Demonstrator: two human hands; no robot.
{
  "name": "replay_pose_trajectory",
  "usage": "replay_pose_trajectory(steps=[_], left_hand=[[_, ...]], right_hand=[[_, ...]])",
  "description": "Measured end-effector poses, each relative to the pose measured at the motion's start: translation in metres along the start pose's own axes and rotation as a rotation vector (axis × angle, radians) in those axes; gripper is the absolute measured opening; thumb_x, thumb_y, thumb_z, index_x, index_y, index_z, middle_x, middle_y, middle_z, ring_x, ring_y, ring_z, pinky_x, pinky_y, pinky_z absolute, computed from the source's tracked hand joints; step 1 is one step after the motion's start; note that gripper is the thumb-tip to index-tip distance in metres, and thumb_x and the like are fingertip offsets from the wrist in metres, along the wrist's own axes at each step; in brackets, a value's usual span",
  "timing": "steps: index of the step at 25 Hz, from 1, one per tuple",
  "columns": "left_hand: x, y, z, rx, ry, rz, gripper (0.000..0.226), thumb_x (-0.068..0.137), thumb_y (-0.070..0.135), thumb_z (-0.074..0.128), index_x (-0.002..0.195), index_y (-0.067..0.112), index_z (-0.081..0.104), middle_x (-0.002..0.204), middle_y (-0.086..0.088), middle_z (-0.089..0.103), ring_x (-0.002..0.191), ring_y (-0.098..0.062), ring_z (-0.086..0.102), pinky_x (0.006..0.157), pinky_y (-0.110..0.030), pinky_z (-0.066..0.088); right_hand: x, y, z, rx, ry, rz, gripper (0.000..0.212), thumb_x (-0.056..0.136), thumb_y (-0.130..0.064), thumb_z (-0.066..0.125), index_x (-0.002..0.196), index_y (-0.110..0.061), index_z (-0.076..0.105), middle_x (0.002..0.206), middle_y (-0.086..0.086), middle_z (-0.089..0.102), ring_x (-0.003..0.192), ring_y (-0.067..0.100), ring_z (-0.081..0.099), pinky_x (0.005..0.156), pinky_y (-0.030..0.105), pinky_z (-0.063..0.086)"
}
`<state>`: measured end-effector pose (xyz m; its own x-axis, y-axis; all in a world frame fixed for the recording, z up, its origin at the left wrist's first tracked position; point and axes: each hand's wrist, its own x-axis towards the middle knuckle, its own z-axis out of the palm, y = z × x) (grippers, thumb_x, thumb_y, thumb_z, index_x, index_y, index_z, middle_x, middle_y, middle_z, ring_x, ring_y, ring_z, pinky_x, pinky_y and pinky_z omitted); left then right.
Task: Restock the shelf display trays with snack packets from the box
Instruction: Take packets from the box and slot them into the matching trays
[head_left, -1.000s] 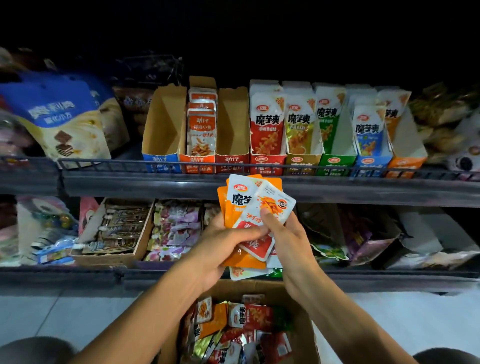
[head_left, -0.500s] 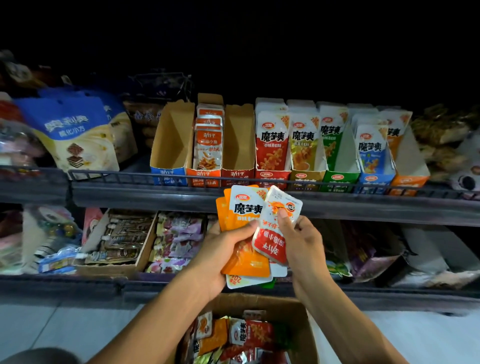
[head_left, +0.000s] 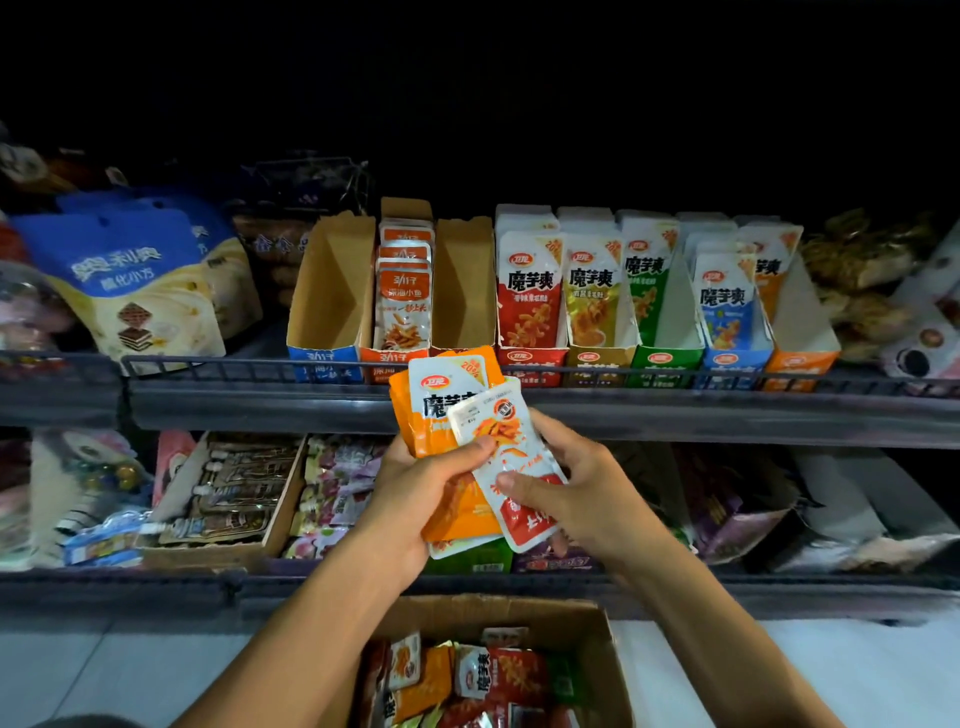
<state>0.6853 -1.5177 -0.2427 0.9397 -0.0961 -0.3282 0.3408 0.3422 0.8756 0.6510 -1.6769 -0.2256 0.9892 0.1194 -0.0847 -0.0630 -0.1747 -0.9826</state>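
- I see my left hand (head_left: 415, 499) with the fingers curled around a stack of orange packets (head_left: 447, 415), the thumb pressing across the front of it; how many packets are in the stack I cannot tell, only that it is several
- My right hand (head_left: 576, 499) pinches one white and red packet (head_left: 514, 467), with the thumb on its front and the other fingers curled behind it; this packet lies tilted over the front of the orange stack and touches it
- Both hands are in front of the edge of the upper shelf (head_left: 675, 410), above the cardboard box (head_left: 597, 634) that stands low in the view with many mixed packets inside
- On the upper shelf I count eight display trays in one row, side by side
- From the left: the blue tray (head_left: 324, 358) shows only bare cardboard inside, the orange tray (head_left: 387, 358) carries a row of orange and white packets, and the third tray (head_left: 462, 291) also shows only cardboard
- The five trays to the right are red (head_left: 530, 361), yellow (head_left: 597, 361), green (head_left: 665, 361), blue (head_left: 732, 364) and orange (head_left: 800, 364), each with packets that stand upright
- A large blue bag (head_left: 130, 270) stands at the left of the trays
- The lower shelf (head_left: 156, 582) carries a brown tray of dark packets (head_left: 228, 493) and other snacks
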Motion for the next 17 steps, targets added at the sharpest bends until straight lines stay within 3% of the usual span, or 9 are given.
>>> replay_pose_trajectory(steps=[2,4,5,7,9,11,14,17], left_hand=[[0.003,0.004,-0.001,-0.045,0.013,0.004,0.041,0.076,0.01,0.08,0.114,0.021,0.068,0.099,-0.005,0.078,0.086,-0.025,0.076,0.071,-0.041,0.06],[0.003,0.006,-0.001,-0.067,-0.029,0.003,0.048,0.07,0.012,0.081,0.116,0.02,0.067,0.101,-0.006,0.078,0.089,-0.025,0.076,0.072,-0.041,0.06],[0.002,0.007,0.0,-0.065,-0.058,0.0,0.052,0.067,0.014,0.081,0.117,0.018,0.066,0.102,-0.007,0.078,0.088,-0.025,0.076,0.071,-0.04,0.06],[-0.001,0.005,0.004,-0.067,-0.104,-0.011,0.054,0.063,0.016,0.079,0.116,0.016,0.066,0.098,-0.008,0.078,0.083,-0.024,0.076,0.063,-0.038,0.061],[-0.002,0.003,0.007,-0.085,-0.12,-0.022,0.048,0.065,0.015,0.078,0.111,0.016,0.066,0.094,-0.008,0.078,0.078,-0.023,0.076,0.054,-0.036,0.06],[-0.001,0.003,0.008,-0.087,-0.107,-0.023,0.041,0.069,0.012,0.078,0.108,0.017,0.067,0.096,-0.008,0.078,0.079,-0.024,0.076,0.056,-0.036,0.06],[0.0,0.007,0.008,-0.061,-0.041,-0.016,0.039,0.076,0.01,0.08,0.111,0.019,0.068,0.097,-0.007,0.078,0.084,-0.025,0.076,0.068,-0.04,0.061],[0.003,0.012,0.006,-0.047,0.04,0.016,0.037,0.077,0.01,0.081,0.109,0.022,0.067,0.088,-0.002,0.079,0.073,-0.019,0.076,0.056,-0.035,0.06]], right_hand=[[0.004,0.002,-0.009,0.1,0.037,0.078,0.04,0.083,-0.01,0.074,0.12,-0.021,0.063,0.1,0.004,0.075,0.085,0.028,0.074,0.07,0.046,0.061],[0.006,0.005,-0.016,0.212,0.121,0.142,0.029,0.083,-0.008,0.073,0.111,-0.004,0.064,0.095,0.014,0.075,0.089,0.035,0.072,0.085,0.053,0.056],[0.006,0.005,-0.017,0.28,0.152,0.16,0.027,0.084,-0.009,0.071,0.109,-0.001,0.064,0.093,0.014,0.075,0.087,0.033,0.072,0.083,0.049,0.058],[0.007,0.005,-0.015,0.42,0.234,0.16,0.024,0.09,-0.012,0.064,0.112,-0.002,0.06,0.085,0.011,0.074,0.07,0.021,0.07,0.062,0.033,0.057],[0.008,0.007,-0.014,0.504,0.36,0.146,0.021,0.095,-0.015,0.059,0.112,-0.005,0.057,0.073,0.01,0.07,0.054,0.017,0.062,0.048,0.028,0.051],[0.007,0.007,-0.012,0.54,0.401,0.133,0.019,0.097,-0.017,0.056,0.113,-0.008,0.053,0.07,0.011,0.069,0.05,0.018,0.062,0.047,0.029,0.051],[0.003,0.007,-0.009,0.534,0.449,0.081,0.013,0.099,-0.016,0.053,0.111,-0.015,0.05,0.082,0.014,0.071,0.053,0.023,0.066,0.047,0.03,0.053],[-0.001,0.002,-0.014,0.317,0.55,-0.063,0.014,0.097,-0.012,0.057,0.108,-0.02,0.053,0.092,0.009,0.071,0.06,0.028,0.069,0.049,0.032,0.056]])
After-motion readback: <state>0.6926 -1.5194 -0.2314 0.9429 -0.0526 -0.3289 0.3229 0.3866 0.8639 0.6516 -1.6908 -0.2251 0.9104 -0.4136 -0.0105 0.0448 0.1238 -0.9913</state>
